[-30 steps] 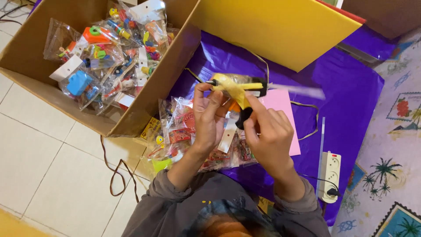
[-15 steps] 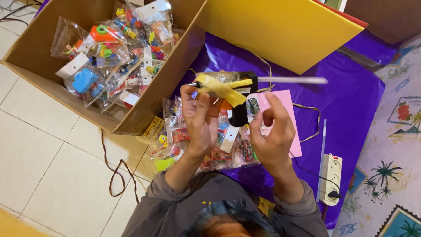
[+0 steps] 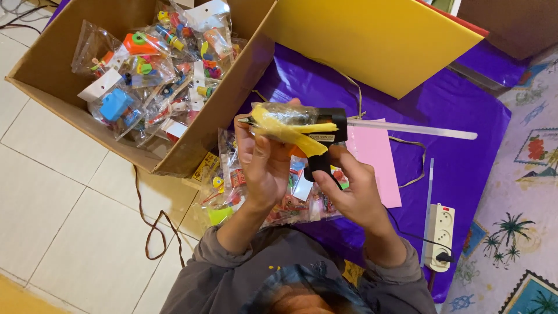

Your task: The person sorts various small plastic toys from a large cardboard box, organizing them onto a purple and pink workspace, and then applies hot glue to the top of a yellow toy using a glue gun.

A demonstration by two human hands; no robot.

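Observation:
I hold a black and yellow hot glue gun (image 3: 317, 132) level in front of me, with a clear glue stick (image 3: 412, 129) sticking out of its back toward the right. My right hand (image 3: 351, 192) grips its black handle from below. My left hand (image 3: 261, 163) is wrapped on the front of the gun, where yellow tape and clear plastic cover the barrel. Under my hands lies a heap of small clear bags with colourful toys (image 3: 261, 192) on the purple sheet (image 3: 453, 104).
A cardboard box (image 3: 192, 154) full of bagged toys stands at the left on the tiled floor. A yellow board (image 3: 372, 40) leans behind, a pink sheet (image 3: 375, 157) lies on the purple sheet. A white power strip (image 3: 440, 235) and a spare glue stick (image 3: 429, 197) lie at right.
Both hands have shifted slightly with the glue gun; the gun now lies level, and my right hand has settled lower on its handle.

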